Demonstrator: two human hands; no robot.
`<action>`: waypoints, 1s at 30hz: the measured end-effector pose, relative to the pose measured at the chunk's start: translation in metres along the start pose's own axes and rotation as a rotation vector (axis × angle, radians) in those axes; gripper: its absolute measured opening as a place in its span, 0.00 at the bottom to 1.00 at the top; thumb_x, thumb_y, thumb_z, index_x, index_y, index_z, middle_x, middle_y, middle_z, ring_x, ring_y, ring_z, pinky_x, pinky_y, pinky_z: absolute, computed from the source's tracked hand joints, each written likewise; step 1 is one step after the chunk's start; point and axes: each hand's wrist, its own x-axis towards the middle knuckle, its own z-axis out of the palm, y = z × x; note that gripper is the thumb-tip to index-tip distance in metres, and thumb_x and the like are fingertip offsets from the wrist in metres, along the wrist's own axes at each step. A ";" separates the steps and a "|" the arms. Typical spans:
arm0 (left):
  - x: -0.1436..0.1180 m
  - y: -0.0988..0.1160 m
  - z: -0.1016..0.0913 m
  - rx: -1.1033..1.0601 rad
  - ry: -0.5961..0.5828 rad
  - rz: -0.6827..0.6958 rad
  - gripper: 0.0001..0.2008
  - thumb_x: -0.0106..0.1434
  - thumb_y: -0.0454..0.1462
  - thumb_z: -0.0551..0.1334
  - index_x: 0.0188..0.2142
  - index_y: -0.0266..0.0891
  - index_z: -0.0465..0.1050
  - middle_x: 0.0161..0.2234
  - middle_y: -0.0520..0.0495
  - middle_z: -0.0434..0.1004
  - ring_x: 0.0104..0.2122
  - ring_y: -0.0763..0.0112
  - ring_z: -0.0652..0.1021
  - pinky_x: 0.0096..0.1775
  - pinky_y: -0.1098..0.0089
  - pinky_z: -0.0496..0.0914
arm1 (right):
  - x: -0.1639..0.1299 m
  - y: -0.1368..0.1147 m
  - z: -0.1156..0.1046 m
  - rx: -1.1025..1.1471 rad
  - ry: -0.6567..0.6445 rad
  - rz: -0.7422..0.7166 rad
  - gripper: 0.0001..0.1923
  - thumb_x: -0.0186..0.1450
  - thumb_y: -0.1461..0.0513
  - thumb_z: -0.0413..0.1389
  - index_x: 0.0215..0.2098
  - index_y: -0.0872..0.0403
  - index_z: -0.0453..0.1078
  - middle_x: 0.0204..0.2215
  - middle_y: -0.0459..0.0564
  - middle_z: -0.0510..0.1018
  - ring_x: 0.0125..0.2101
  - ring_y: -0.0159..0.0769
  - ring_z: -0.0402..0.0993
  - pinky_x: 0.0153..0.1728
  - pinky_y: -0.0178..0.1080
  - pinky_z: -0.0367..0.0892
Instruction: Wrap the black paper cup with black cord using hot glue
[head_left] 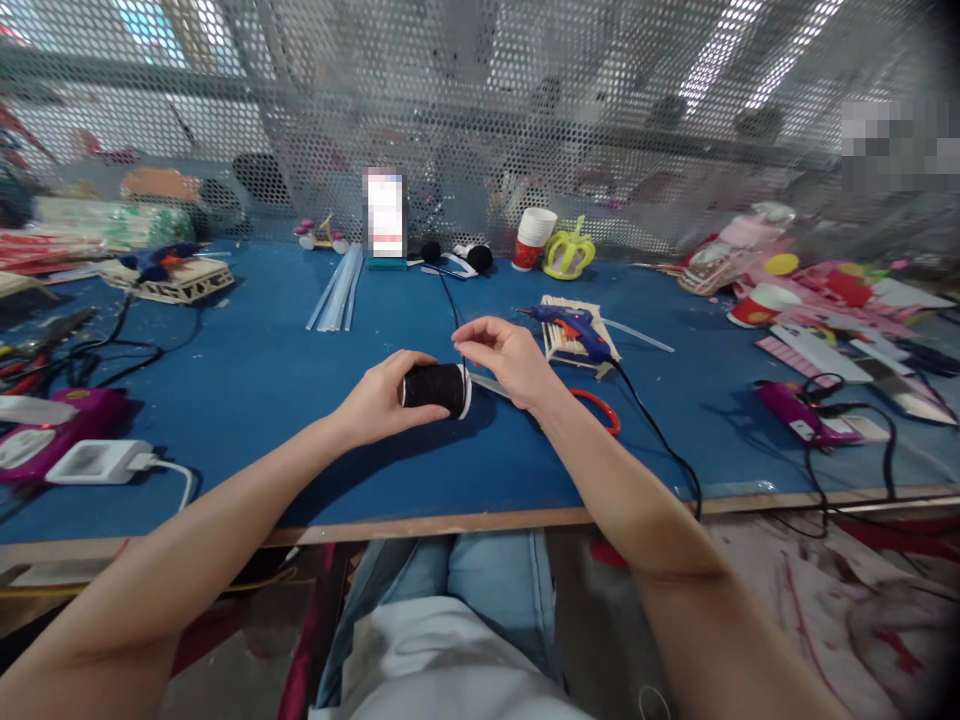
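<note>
My left hand (379, 398) grips a black spool of thread (435, 388) held sideways just above the blue table top (262, 400). My right hand (504, 358) is right beside the spool's white end, with thumb and forefinger pinched on a thin black thread (452, 310) that runs away toward the back of the table. Red-handled scissors (596, 405) lie on the table under my right wrist, partly hidden by it.
A blue glue gun (574, 328) rests on a stick frame right of my hand, its cable running off the front edge. White power strip (101, 462) and purple device (64, 420) at left; another purple device (799, 412) at right. Cups, yellow crown (568, 255), and clutter line the mesh wall.
</note>
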 end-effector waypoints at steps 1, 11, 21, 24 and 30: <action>0.000 0.000 0.000 -0.011 -0.004 -0.022 0.29 0.52 0.50 0.64 0.48 0.37 0.63 0.43 0.43 0.72 0.41 0.62 0.74 0.41 0.64 0.69 | 0.000 -0.003 0.002 0.012 -0.032 -0.028 0.06 0.54 0.62 0.58 0.32 0.55 0.71 0.30 0.46 0.76 0.32 0.29 0.70 0.37 0.36 0.65; -0.001 -0.009 0.010 -0.286 -0.012 -0.115 0.26 0.56 0.50 0.61 0.48 0.36 0.65 0.42 0.44 0.74 0.42 0.60 0.75 0.42 0.64 0.70 | 0.006 -0.026 0.018 -0.335 -0.485 -0.270 0.21 0.65 0.49 0.46 0.30 0.57 0.71 0.30 0.49 0.75 0.34 0.31 0.69 0.36 0.35 0.61; 0.001 0.000 0.005 -0.454 -0.001 -0.327 0.19 0.57 0.49 0.59 0.42 0.39 0.66 0.30 0.52 0.70 0.26 0.74 0.69 0.26 0.74 0.64 | 0.011 -0.040 0.004 -0.391 -0.232 -0.149 0.31 0.63 0.41 0.40 0.31 0.57 0.70 0.24 0.47 0.73 0.22 0.27 0.67 0.26 0.32 0.60; 0.000 0.001 0.004 -0.483 -0.006 -0.367 0.18 0.57 0.48 0.60 0.42 0.41 0.65 0.29 0.54 0.67 0.23 0.77 0.67 0.24 0.76 0.62 | 0.009 -0.046 -0.023 -0.415 -0.061 -0.104 0.26 0.64 0.45 0.43 0.32 0.57 0.69 0.21 0.46 0.72 0.17 0.25 0.64 0.21 0.31 0.60; 0.002 0.001 0.004 -0.595 0.031 -0.433 0.17 0.56 0.48 0.61 0.42 0.43 0.65 0.33 0.52 0.68 0.28 0.74 0.69 0.26 0.76 0.65 | 0.010 -0.027 -0.109 -0.815 0.484 -0.130 0.11 0.62 0.59 0.50 0.34 0.56 0.72 0.24 0.50 0.76 0.25 0.34 0.72 0.29 0.38 0.66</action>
